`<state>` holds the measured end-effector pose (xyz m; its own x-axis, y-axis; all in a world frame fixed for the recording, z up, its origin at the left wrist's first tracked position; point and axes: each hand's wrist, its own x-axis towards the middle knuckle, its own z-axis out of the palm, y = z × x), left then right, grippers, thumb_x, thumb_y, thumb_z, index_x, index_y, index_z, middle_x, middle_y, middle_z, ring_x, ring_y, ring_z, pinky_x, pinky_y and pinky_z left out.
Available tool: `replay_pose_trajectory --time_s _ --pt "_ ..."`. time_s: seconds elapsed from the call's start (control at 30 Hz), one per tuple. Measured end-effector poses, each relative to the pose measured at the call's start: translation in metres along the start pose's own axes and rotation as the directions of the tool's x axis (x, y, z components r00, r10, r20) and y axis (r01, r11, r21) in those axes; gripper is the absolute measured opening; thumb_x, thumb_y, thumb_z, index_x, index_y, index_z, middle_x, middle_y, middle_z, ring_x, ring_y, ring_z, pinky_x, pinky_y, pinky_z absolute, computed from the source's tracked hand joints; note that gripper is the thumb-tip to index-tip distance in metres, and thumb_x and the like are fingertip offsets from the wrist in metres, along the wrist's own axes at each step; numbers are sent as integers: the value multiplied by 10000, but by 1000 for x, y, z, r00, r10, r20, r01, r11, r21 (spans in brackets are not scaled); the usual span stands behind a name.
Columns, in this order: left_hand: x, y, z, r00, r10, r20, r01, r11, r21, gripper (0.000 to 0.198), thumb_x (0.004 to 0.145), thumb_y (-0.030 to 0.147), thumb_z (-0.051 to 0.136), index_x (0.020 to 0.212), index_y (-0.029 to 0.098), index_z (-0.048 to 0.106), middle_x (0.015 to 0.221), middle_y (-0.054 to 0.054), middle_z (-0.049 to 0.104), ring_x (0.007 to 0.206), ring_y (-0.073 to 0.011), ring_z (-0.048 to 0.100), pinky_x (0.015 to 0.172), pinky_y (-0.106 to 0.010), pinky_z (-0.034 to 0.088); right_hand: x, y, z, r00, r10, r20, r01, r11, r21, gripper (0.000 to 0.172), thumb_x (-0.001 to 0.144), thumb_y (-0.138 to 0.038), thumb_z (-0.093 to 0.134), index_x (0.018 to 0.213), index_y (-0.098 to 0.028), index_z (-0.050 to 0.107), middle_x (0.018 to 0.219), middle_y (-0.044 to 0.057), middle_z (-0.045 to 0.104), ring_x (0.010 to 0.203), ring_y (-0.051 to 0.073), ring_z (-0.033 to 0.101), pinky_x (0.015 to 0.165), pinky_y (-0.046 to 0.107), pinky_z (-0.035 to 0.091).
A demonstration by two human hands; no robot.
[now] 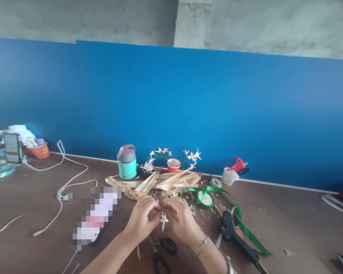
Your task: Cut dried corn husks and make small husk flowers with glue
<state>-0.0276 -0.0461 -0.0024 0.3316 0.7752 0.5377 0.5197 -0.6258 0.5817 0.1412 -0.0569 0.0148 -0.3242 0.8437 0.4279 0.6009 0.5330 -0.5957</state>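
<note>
A small white flower (164, 220) with narrow petals hangs between my two hands, low in the middle of the head view. My left hand (144, 219) is closed in a pinch at the flower's left side. From the right, my right hand (182, 220) pinches toward the same spot, its fingertips close to the left ones. The exact contact points are hidden behind the fingers. Dark-handled scissors (161, 251) lie on the table just below the hands. Behind the fingers spreads a pile of dry pale husks (177, 179).
A green ribbon spool (205, 199) and a black glue gun (237, 236) lie to the right. At the back stand a turquoise flask (127, 165) and a red-and-white cup (173, 166) with white flowers. White cables (63, 186) cross the left side, near a phone (13, 147).
</note>
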Motion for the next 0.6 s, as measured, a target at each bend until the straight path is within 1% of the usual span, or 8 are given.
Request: replay_pose_trajectory --time_s 0.07,0.1,0.23,0.33,0.4,0.47,0.53,0.6 --pt "0 -1 0 1000 -25 4 25 1000 -16 80 754 121 546 716 190 527 743 -21 589 771 -184 547 725 -304 417 1 0 -1 1000 -22 -11 22 1000 -17 178 793 -91 547 900 -221 606 888 20 660 876 185 569 803 317 339" --pt "0 -1 1 999 -34 5 34 999 -24 78 757 126 545 715 190 527 743 -21 589 771 -184 547 726 -303 417 1 -1 -2 999 -37 -17 36 999 -33 177 792 -92 546 896 -222 608 881 21 662 870 187 569 802 321 337" --pt "0 -3 2 999 -54 5 55 997 -54 68 764 148 549 713 191 536 740 -21 586 768 -183 546 724 -296 412 0 0 0 997 -73 -32 69 993 -91 130 804 -108 539 777 -211 614 775 11 657 788 174 570 756 317 331" --pt "0 -4 4 997 -82 4 82 992 -95 68 759 154 556 703 190 542 737 -21 583 764 -181 545 721 -289 408 -1 0 1 997 -55 -48 50 994 -98 130 803 -107 533 743 -197 604 750 13 652 769 170 569 747 317 333" --pt "0 -5 5 992 -124 -8 122 981 -151 69 769 183 555 701 189 547 734 -21 581 755 -179 544 715 -284 406 -1 0 2 998 -22 -66 17 998 -68 124 796 -115 537 727 -192 606 753 16 653 773 173 573 760 321 342" --pt "0 -4 5 983 -186 -7 179 956 -230 99 794 232 540 707 187 554 719 -20 577 728 -174 542 695 -275 405 0 -1 4 996 36 -79 -36 999 0 131 790 -130 536 704 -189 614 750 19 656 761 174 577 756 316 362" --pt "1 -1 5 968 -249 14 240 916 -322 144 815 277 520 716 183 565 708 -17 574 697 -164 534 672 -263 401 1 -2 8 989 132 -69 -123 985 119 150 791 -165 531 676 -182 625 712 22 654 714 168 578 706 292 393" --pt "1 4 4 953 -301 40 289 861 -418 171 817 304 521 714 178 572 712 -14 571 689 -156 522 658 -249 394 1 -3 13 968 249 -26 -233 934 271 171 789 -224 540 662 -171 641 662 22 650 657 160 574 631 261 414"
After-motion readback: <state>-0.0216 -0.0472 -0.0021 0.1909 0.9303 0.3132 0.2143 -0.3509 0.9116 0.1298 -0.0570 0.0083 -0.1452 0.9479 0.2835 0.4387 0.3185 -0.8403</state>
